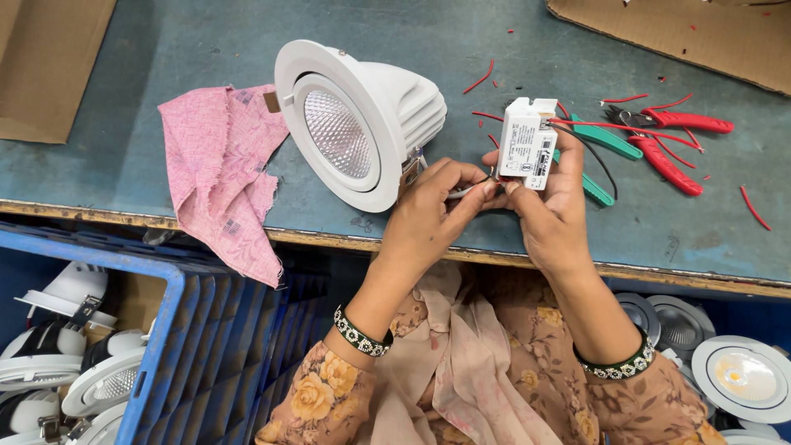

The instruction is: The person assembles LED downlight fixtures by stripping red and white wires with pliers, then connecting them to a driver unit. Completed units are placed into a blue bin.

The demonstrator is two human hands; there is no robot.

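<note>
A large white round spotlight lies on its side on the blue-green bench, lens toward me. My left hand pinches thin wires coming from the lamp, just below its body. My right hand holds a small white rectangular driver box upright, with its fingertips meeting the left hand's at the wire ends. Red and black wires run out of the box's right side.
A pink cloth hangs over the bench edge at left. Red-handled cutters and green-handled pliers lie at right among red wire scraps. Cardboard lies at the back. A blue crate and more white spotlights sit below.
</note>
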